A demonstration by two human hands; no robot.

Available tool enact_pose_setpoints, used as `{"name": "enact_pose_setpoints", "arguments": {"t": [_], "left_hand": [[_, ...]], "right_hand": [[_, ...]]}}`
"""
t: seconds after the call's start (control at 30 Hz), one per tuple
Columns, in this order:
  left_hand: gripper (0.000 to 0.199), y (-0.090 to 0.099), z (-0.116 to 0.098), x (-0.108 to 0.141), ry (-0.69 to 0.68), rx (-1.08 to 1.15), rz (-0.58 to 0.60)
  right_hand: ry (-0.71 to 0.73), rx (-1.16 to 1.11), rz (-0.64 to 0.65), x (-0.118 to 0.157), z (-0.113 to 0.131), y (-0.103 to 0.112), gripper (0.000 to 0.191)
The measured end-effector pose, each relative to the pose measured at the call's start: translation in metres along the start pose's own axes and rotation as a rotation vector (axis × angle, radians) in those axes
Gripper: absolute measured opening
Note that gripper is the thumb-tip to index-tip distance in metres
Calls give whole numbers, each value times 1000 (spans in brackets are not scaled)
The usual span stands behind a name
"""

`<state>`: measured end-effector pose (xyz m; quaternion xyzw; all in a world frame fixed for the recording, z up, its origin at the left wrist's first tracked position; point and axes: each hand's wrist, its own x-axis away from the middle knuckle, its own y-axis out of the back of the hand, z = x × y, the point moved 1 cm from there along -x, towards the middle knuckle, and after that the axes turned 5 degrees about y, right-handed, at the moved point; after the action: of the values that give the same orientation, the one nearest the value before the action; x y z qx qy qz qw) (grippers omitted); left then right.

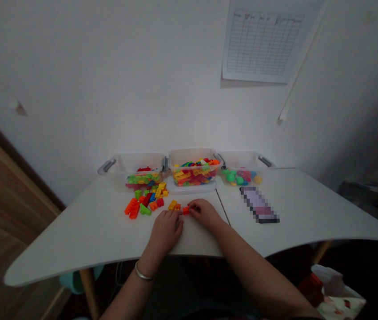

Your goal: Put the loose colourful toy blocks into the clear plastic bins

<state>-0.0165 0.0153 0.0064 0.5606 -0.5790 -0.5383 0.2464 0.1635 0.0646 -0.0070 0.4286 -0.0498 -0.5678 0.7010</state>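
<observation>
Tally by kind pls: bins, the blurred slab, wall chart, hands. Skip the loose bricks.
Clear plastic bins: 3
Blurred flat slab: 1
Paper grid chart: 1
Left hand: 1
Right hand: 1
Total: 7

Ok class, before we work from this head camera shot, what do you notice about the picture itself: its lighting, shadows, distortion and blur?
In the head view, the light is dim and grey, brightest on the wall; the white tabletop bows at its edges from wide-angle distortion; the printed paper grid chart casts a soft shadow below it; a rectangular object is pixelated into blocks.
</observation>
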Motion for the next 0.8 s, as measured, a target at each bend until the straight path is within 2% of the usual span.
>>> {"name": "enact_pose_setpoints", "arguments": {"t": [0.23,0.4,0.53,0.67,0.73,0.8], "left_hand": [[25,0,0,-1,11,-10,17],[23,1,0,-1,48,7,-14],[14,1,1,-2,113,-17,-39],[18,-1,3,-1,102,-49,-136],[22,-4,6,0,96,-35,-203],[27,-7,8,1,86,-21,-260]], "right_hand": [[-91,29,-17,-1,3,3,12],[-148,13,-29,-2,3,6,10],[-1,108,-239,-14,14,25,11],[131,137,-475,-46,32,59,15],[117,151,-531,-67,39,72,14],[89,147,-519,-88,44,78,14]]}}
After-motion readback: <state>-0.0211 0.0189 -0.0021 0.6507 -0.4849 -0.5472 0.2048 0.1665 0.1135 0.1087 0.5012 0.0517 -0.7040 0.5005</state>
